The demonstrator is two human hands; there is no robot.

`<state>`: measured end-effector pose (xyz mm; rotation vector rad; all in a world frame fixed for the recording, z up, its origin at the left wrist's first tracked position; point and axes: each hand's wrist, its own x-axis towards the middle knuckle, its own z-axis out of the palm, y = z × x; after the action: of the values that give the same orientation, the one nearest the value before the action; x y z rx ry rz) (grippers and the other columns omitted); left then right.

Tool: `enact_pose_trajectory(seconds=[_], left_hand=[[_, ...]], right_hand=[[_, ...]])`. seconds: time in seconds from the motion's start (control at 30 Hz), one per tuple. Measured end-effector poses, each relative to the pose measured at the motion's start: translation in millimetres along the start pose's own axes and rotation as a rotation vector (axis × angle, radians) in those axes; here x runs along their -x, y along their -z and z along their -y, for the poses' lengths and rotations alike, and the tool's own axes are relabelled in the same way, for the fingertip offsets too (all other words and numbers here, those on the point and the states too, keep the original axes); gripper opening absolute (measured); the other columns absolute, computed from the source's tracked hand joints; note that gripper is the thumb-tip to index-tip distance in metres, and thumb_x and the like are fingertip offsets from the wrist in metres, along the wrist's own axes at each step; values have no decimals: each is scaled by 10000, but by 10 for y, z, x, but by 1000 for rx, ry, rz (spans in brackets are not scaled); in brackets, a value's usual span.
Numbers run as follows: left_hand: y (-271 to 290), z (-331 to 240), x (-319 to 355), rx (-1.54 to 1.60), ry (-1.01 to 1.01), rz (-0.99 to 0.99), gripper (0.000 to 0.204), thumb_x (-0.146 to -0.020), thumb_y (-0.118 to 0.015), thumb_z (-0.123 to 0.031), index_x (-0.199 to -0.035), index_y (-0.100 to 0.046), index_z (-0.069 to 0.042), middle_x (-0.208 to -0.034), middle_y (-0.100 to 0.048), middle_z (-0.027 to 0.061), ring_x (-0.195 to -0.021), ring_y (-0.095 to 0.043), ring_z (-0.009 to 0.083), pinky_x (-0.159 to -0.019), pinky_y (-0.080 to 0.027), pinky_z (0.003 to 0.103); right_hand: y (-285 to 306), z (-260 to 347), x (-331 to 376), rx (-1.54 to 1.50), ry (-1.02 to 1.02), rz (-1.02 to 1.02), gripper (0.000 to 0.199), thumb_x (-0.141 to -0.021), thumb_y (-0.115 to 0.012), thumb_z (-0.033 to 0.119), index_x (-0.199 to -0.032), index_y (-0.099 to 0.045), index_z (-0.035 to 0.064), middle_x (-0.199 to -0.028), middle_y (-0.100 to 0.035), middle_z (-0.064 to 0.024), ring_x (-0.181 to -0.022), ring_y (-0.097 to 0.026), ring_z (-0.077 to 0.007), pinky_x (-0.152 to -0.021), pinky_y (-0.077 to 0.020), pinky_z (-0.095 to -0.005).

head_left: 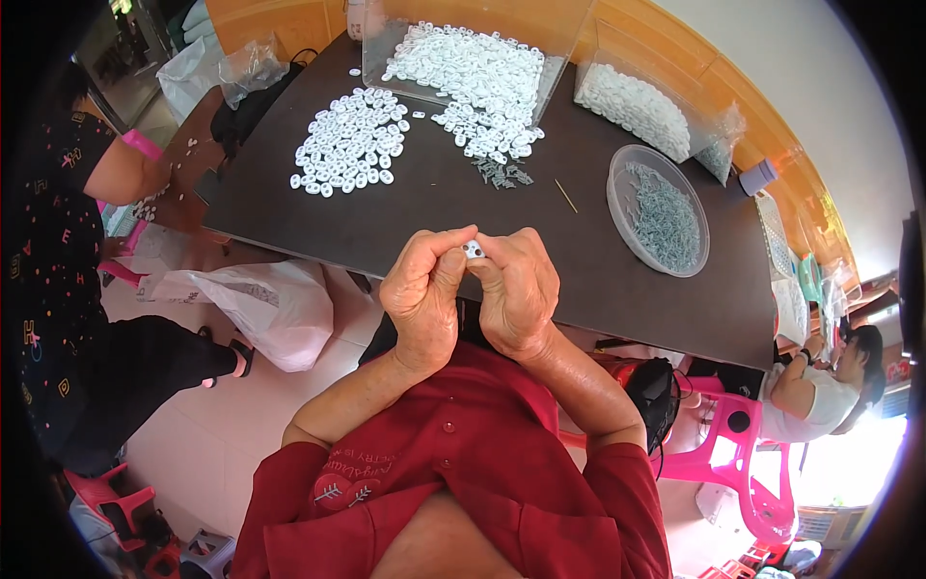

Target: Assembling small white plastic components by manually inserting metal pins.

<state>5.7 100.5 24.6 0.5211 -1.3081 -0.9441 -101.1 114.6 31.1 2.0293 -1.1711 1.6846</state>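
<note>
Close to the table's near edge, my left hand [422,294] and my right hand [521,289] meet, thumbs and forefingers closed on one small white plastic piece [473,249] with dark holes. Past my fingers lies a little heap of grey screws [502,174]. A spread of white oval two-hole pieces [352,143] covers the table to the left of it. More such pieces spill from a tipped clear bin [468,63] at the back. A round clear tub [659,210] full of grey screws stands to the right.
A thin yellowish stick [566,196] lies on the dark table [386,227]. Another clear bin of white pieces [632,111] sits at the back right, beside a bag [721,145]. One person [72,241] stands left; another person [820,386] sits right, near a pink stool [733,444].
</note>
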Motion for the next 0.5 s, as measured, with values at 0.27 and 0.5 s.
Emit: enact_pose_trajectory(seconds=[0.27,0.5], left_hand=[[-59,-76,60,172,320,44,230,-908,-521,-7,-1127,-582,26,-861,-589,34,-744,-508,63,-690,-431,195],[37,178,103,55,377,235,298,-911,-547,-78,-1185,-499,31,-901,-635,75,-824,-572,95,-766,-464,228]], right_hand=[[202,33,59,-73,-280,45,226,-722,-642,-86,-936,-625,-12,-797,-615,-91,-653,-541,-179,-572,-445,-279],[498,-298,-1,-172,-672,-50,145,-783,-639,-33,-926,-637,-10,-801,-586,0,-725,-521,-59,-600,-426,-219]])
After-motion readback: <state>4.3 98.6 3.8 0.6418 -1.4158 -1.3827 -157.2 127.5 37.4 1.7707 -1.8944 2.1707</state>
